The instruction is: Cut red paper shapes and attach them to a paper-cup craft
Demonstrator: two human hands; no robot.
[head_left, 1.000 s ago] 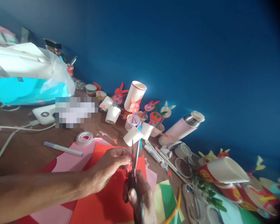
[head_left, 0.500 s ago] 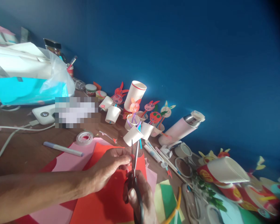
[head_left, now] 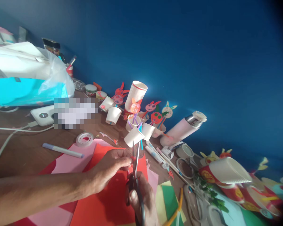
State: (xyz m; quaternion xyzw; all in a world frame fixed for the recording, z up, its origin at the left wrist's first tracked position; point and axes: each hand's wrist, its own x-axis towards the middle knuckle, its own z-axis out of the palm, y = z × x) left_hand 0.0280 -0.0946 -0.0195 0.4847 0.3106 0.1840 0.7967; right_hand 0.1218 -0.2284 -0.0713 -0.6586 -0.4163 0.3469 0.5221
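Note:
Black-handled scissors (head_left: 135, 166) are gripped in my right hand (head_left: 143, 194), their blades pointing away from me and slightly apart. My left hand (head_left: 113, 168) pinches a small piece of red paper (head_left: 132, 159) beside the blades; most of that piece is hidden by the fingers. Below both hands lies a large red sheet (head_left: 103, 204), on top of pink paper (head_left: 63, 164). Just past the scissor tips, a white paper cup (head_left: 133, 137) lies tipped over with blue and purple strips by it.
Paper animal heads (head_left: 157, 117) on strips stand in cups behind. A pink thermos (head_left: 179, 130) leans at right of them. Tape roll (head_left: 84, 139) and marker (head_left: 63, 150) lie to the left, a power bank (head_left: 42, 115) farther off. Stacked cups (head_left: 228, 171) are at far right.
The view has shifted very slightly. Both hands, the scissors and the red piece keep nearly the same position.

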